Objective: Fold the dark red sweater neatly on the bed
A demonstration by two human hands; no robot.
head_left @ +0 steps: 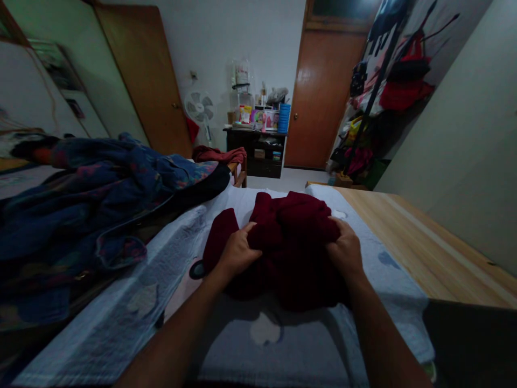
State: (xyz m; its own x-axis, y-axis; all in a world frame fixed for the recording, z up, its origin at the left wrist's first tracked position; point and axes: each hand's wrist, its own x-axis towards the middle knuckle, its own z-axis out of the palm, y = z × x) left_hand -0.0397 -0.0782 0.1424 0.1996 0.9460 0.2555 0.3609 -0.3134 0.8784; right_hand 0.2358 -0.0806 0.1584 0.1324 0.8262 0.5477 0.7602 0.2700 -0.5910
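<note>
Both bare hands are clamped on a bunched, dark red, soft-looking cloth garment (pixel 291 242), apart from each other with the fabric between them. At the garment's left side, the left hand (pixel 238 250) pinches it with the thumb on top, the other fingers partly hidden; at its right side, the right hand (pixel 347 249) grips an edge, most of its fingertips out of sight in the folds. A flap of the same dark red sticks out beyond the left hand.

Beneath the garment spreads a light blue cloth cover (pixel 226 350) with pale heart-shaped patches. Left of the garment lies a heap of dark blue floral-patterned clothes (pixel 133 172); to its right runs a flat, light wood-grain board (pixel 404 237). Well beyond the garment stand a white fan (pixel 199 106), a dark, low, open-shelved cabinet (pixel 258 170) and a reddish-brown wooden door (pixel 323 97).
</note>
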